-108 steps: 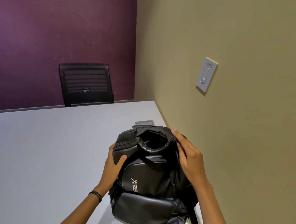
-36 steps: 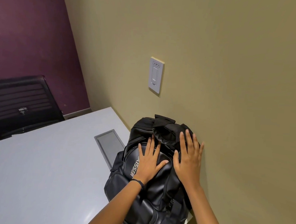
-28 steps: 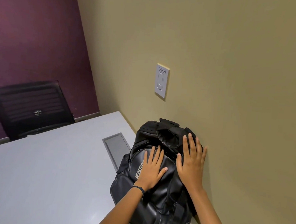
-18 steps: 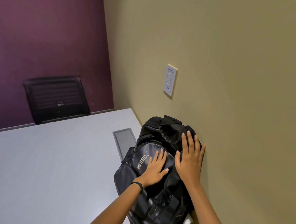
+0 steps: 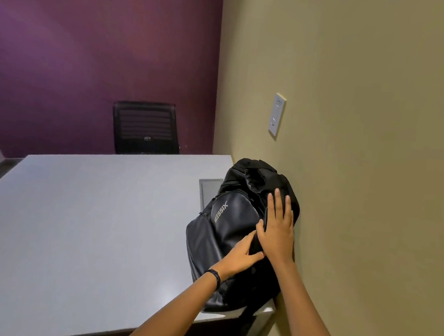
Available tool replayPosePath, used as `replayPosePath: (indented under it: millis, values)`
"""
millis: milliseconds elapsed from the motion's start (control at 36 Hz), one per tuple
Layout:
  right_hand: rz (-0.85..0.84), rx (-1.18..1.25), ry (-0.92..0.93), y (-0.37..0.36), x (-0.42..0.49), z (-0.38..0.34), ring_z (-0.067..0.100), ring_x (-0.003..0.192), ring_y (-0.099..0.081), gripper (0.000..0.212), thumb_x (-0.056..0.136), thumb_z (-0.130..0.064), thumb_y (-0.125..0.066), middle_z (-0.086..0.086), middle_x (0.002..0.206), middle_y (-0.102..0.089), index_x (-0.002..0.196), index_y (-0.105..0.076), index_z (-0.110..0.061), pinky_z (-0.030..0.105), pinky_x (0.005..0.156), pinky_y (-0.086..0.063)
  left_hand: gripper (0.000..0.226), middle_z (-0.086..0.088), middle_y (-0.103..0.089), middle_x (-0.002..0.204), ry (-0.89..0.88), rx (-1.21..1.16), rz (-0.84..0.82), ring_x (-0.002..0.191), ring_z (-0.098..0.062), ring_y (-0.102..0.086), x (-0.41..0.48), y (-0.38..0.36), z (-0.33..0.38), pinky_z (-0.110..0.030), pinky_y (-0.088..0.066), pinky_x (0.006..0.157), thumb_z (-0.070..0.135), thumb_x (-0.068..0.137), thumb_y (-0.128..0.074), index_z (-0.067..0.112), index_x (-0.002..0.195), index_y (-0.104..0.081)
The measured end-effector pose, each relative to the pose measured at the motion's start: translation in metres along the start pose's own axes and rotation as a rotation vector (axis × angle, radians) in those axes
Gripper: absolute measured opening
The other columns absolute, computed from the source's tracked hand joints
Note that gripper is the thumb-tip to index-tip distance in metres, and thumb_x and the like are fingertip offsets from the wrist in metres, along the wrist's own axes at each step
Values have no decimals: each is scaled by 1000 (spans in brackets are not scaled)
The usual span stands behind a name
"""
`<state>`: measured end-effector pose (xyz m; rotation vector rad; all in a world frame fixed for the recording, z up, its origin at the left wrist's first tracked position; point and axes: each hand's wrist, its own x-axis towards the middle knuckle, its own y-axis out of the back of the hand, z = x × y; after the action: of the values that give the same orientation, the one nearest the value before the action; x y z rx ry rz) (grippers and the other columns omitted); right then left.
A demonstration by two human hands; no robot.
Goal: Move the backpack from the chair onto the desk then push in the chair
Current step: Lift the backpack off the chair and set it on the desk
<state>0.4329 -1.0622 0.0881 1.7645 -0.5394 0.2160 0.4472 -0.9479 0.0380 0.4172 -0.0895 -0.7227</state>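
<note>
The black backpack lies on the grey desk at its right side, pressed against the olive wall. My right hand rests flat on the bag's upper right part, fingers spread. My left hand lies lower on the bag's front panel, its fingertips tucked under the right palm. Neither hand grips a strap or handle. The chair the bag came from is out of view.
A black mesh chair stands behind the far edge of the desk, against the purple wall. A grey cable hatch is set into the desk beside the bag. A wall switch plate sits above the bag.
The view has swung left, showing more of the desk. My left hand has slid down the bag's front toward my right hand. The bag stays against the wall.
</note>
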Motion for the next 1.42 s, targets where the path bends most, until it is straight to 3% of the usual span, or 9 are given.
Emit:
replayPosePath:
  millis: [83, 167, 250, 333, 528, 861, 1111, 1222, 1417]
  values:
    - [-95, -3, -10, 2, -15, -3, 34, 145, -7, 70, 95, -26, -48, -1, 159, 7, 149, -3, -20, 42, 101, -46, 68, 13, -28, 147, -9, 60, 67, 126, 7, -23, -11, -9, 5, -19, -21, 106, 27, 91, -59, 26, 146, -19]
    - [-158, 7, -33, 0, -35, -7, 36, 142, -18, 69, 98, -28, -45, 1, 158, 14, 149, 1, -22, 39, 91, -54, 66, 3, -31, 150, 10, 69, 85, 132, -5, -30, -25, -18, 4, -21, -27, 106, 30, 91, -59, 28, 144, -21]
    - [-171, 9, -45, -1, -42, -6, 33, 144, -14, 72, 99, -27, -44, 2, 157, 17, 148, 7, -22, 36, 95, -52, 58, -1, -31, 150, 22, 96, 91, 136, -19, -33, -34, -17, 6, -14, -29, 102, 34, 93, -55, 29, 142, -24]
    - [-193, -4, -32, 5, -46, -1, 33, 144, -14, 77, 97, -24, -48, 5, 158, 17, 147, 11, -22, 37, 98, -49, 59, -2, -24, 156, 88, 92, 66, 140, -20, -30, -44, -14, 10, -31, -29, 112, 31, 96, -50, 23, 147, -20]
    - [-203, -132, 16, 8, -64, 30, 36, 143, -16, 89, 90, -8, -54, 2, 158, 15, 146, 13, -26, 54, 115, -21, 38, -5, -47, 143, 134, 190, -99, 127, -19, -47, -93, -23, 14, -25, -37, 101, 30, 99, -44, 25, 137, -42]
    - [-178, -49, -17, 0, -68, 25, 38, 139, -25, 97, 82, -6, -58, 4, 159, 11, 145, 15, -23, 57, 112, -23, 31, 1, -54, 136, 288, 319, 12, 100, -4, -55, -176, 38, -16, -20, -40, 93, 38, 99, -41, 35, 129, -49]
    - [-135, 213, -136, -13, -89, -3, 43, 140, -19, 89, 77, 6, -59, 10, 159, -4, 149, -10, -13, 64, 110, -20, 32, 2, -52, 135, 451, 264, 141, 106, -7, -56, -263, 76, -33, -20, -43, 92, 35, 99, -42, 31, 131, -49]
    - [-123, 356, -208, -26, -126, -32, 43, 140, -17, 79, 79, 6, -57, 21, 156, -12, 147, -18, -8, 64, 109, -22, 34, 3, -51, 137, 526, 262, 141, 119, -13, -52, -317, 87, -47, -27, -39, 104, 35, 100, -42, 30, 132, -47]
    - [-317, 426, -225, -42, -225, -106, 41, 140, -18, 74, 80, 9, -54, 22, 155, -16, 145, -23, -6, 55, 111, -25, 35, 0, -51, 139, 658, 352, 131, 126, -14, -48, -426, 121, -85, -33, -38, 110, 32, 99, -44, 29, 134, -46]
